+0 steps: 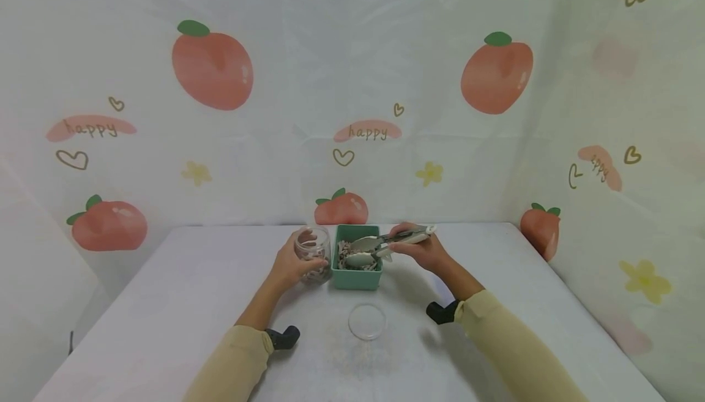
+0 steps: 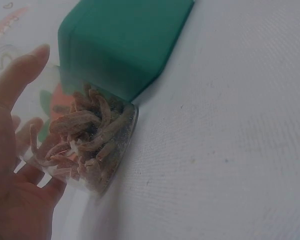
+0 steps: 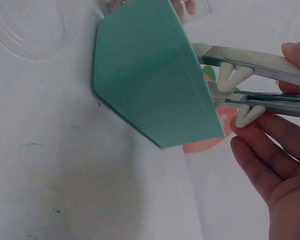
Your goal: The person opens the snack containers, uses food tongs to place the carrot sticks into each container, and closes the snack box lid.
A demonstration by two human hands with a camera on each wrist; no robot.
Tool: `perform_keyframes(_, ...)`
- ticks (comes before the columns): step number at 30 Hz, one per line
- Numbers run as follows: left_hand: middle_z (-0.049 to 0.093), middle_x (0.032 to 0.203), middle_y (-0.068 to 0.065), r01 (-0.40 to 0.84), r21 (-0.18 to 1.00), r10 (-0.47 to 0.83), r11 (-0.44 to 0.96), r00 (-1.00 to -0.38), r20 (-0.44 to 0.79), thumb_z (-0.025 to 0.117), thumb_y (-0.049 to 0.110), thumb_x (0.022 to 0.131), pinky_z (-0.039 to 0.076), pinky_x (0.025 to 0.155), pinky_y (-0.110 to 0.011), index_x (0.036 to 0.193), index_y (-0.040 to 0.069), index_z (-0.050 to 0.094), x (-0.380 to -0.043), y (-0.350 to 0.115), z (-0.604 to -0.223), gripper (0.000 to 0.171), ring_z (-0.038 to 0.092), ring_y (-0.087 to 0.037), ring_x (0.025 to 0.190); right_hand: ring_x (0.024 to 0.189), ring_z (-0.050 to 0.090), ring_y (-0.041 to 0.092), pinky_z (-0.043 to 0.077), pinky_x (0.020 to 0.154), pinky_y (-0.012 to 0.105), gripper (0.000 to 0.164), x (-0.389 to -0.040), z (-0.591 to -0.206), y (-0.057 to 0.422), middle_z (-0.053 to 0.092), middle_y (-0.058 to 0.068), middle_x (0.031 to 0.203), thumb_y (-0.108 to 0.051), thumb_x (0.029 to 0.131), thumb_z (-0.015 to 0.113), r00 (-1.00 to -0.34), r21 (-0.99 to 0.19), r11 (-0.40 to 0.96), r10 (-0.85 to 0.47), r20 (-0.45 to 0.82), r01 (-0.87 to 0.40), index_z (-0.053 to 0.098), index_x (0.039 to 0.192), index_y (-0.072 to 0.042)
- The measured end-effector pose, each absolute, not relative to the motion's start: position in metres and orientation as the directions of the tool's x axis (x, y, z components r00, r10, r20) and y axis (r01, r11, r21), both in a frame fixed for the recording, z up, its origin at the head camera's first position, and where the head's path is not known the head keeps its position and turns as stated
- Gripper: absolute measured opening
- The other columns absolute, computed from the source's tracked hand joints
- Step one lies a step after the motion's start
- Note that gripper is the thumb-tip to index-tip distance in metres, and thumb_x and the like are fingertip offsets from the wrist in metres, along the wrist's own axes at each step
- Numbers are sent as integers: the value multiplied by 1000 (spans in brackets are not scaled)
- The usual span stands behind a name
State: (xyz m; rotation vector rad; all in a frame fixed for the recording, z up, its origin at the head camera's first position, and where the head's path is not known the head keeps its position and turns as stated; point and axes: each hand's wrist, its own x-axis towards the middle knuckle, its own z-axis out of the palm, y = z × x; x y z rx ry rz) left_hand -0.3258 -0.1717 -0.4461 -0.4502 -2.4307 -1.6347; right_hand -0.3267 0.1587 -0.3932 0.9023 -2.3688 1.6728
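Observation:
My left hand [image 1: 293, 262] grips a clear jar [image 1: 321, 241], its thumb and fingers around the side. Brownish dried strips [image 2: 87, 135] lie in the jar's lower part, seen through its wall in the left wrist view. Right beside the jar stands a green rectangular box [image 1: 357, 279] holding more such strips [image 1: 344, 249]. My right hand [image 1: 421, 249] holds a pair of tongs [image 1: 399, 238] between thumb and fingers. The tongs' pale heads are spread apart and reach into the box over the strips; in the right wrist view the box wall hides them.
A clear round lid [image 1: 367, 321] lies on the white table [image 1: 325, 365] in front of the box. Behind the table hangs a pale patterned curtain [image 1: 275, 175], which also runs along the right side.

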Motion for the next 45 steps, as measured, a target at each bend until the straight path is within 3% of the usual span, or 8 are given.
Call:
perform_keyframes(5, 56, 134, -15, 350, 870, 150, 346, -936, 317, 87, 20, 73, 44, 98, -47, 142, 7, 39, -326, -172, -447, 85, 56, -30, 116, 79, 59, 18, 51, 70, 29, 21, -330, -394, 163, 65, 21, 100, -6, 87, 71, -800, -822, 199, -434, 414, -533, 65, 103, 6)
perform_keyframes(13, 56, 133, -15, 359, 871, 158, 337, -933, 323, 87, 20, 73, 44, 98, -47, 142, 7, 40, -326, -172, -448, 84, 57, -29, 115, 87, 60, 21, 51, 77, 32, 19, -334, -392, 168, 66, 19, 104, -7, 87, 72, -829, -853, 211, -432, 357, -477, 67, 103, 2)
perform_keyframes(22, 56, 133, -13, 356, 873, 155, 335, -934, 321, 88, 19, 73, 45, 96, -47, 141, 8, 41, -328, -171, -448, 84, 57, -28, 111, 86, 60, 16, 50, 78, 29, 20, -333, -387, 172, 64, 30, 104, 3, 86, 69, -840, -887, 171, -437, 322, -429, 64, 104, 11)
perform_keyframes(29, 57, 132, -12, 358, 872, 155, 332, -933, 325, 87, 18, 73, 45, 96, -47, 140, 7, 41, -327, -173, -446, 82, 58, -28, 110, 85, 61, 16, 51, 76, 30, 19, -334, -390, 171, 67, 18, 98, -3, 85, 72, -839, -883, 149, -414, 353, -445, 66, 101, 7)
perform_keyframes(39, 55, 133, -17, 353, 877, 153, 327, -935, 319, 87, 17, 73, 44, 97, -46, 140, 7, 41, -325, -173, -444, 82, 57, -29, 112, 81, 59, 14, 50, 73, 28, 17, -326, -393, 163, 65, 22, 95, 0, 85, 71, -828, -859, 123, -363, 427, -497, 66, 99, 9)
perform_keyframes(45, 56, 132, -15, 352, 877, 154, 327, -935, 318, 87, 16, 73, 43, 99, -45, 140, 7, 41, -325, -171, -444, 82, 56, -28, 116, 79, 59, 15, 50, 71, 29, 15, -322, -394, 161, 67, 14, 93, -3, 85, 72, -846, -851, 174, -315, 429, -496, 68, 97, 4)
